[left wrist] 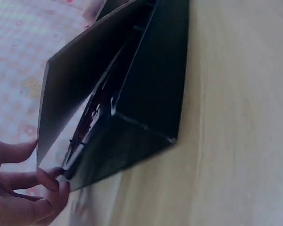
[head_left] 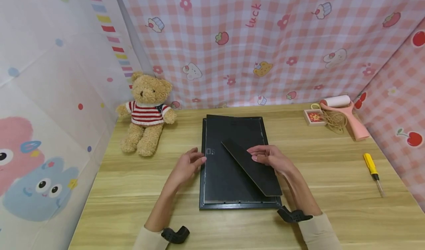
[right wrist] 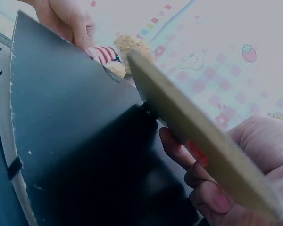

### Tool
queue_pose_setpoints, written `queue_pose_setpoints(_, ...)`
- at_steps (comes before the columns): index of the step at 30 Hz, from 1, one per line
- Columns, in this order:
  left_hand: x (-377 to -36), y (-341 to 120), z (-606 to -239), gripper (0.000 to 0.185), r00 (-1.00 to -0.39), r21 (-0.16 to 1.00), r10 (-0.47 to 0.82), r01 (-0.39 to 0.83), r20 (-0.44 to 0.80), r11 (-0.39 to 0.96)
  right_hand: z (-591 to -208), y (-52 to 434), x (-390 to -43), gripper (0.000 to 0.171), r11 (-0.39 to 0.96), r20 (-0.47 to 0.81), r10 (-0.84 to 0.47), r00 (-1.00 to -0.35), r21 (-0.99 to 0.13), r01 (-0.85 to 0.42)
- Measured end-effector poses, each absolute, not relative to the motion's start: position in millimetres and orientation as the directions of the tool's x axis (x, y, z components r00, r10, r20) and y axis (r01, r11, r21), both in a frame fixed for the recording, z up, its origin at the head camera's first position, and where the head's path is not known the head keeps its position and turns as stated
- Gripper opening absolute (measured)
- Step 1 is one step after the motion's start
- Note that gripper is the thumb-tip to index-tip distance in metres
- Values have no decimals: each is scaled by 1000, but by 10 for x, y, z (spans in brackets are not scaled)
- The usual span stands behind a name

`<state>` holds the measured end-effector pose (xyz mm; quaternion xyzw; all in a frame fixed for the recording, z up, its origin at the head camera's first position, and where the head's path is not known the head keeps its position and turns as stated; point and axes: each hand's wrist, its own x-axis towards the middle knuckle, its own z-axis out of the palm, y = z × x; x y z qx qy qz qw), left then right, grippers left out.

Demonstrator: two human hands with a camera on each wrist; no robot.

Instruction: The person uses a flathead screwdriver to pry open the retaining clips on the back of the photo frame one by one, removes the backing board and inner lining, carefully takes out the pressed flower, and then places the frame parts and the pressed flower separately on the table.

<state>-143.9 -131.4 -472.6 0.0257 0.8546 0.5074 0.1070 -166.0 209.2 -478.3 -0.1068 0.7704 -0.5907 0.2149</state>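
Note:
A black picture frame [head_left: 240,206] lies back side up on the table, its black backing board [head_left: 216,180] resting in it. In the left wrist view, the backing board [left wrist: 61,84] stands tilted away from the frame, with a gap between them. My left hand [head_left: 187,165] is at the frame's left side, its thumb and fingers at the board's edge. A tapered stand leg [head_left: 254,169] sticks up at an angle from the board. My right hand [head_left: 270,158] holds this leg from the right. In the right wrist view, the curled fingers [right wrist: 210,193] reach behind the leg.
A teddy bear [head_left: 148,110] in a striped sweater sits at the back left. At the back right are a pink lint roller [head_left: 353,119], a coil of twine [head_left: 335,121] and a small box [head_left: 313,117]. A yellow screwdriver [head_left: 371,167] lies near the right edge.

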Motion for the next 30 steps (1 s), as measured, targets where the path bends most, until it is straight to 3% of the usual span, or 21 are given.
queue_pose_setpoints(4,-1448,-1351,-4721,31,-965,892,161,-118,-207,437,-4774,2094,-1663,43,294,-216,-416,-883,-951,94)
queue_pose_setpoints(13,-1481,-1279,-4864,26,-982,896,165,-7,-89,444,-4769,2082,-1646,43,318,-222,-418,-881,-944,87)
queue_pose_setpoints(17,-1487,-1243,-4926,23,-984,920,157,-21,-89,392,-4773,2095,-1651,41,340,-225,-416,-881,-937,78)
queue_pose_setpoints(26,-1476,-1231,-5016,22,-989,982,94,-97,-114,163,-4739,2219,-1634,31,301,-125,-179,-976,-951,67)
queue_pose_setpoints(30,-1488,-1251,-5026,23,-991,986,58,-113,-121,123,-4680,2180,-1619,32,435,-86,-166,-982,-900,5)
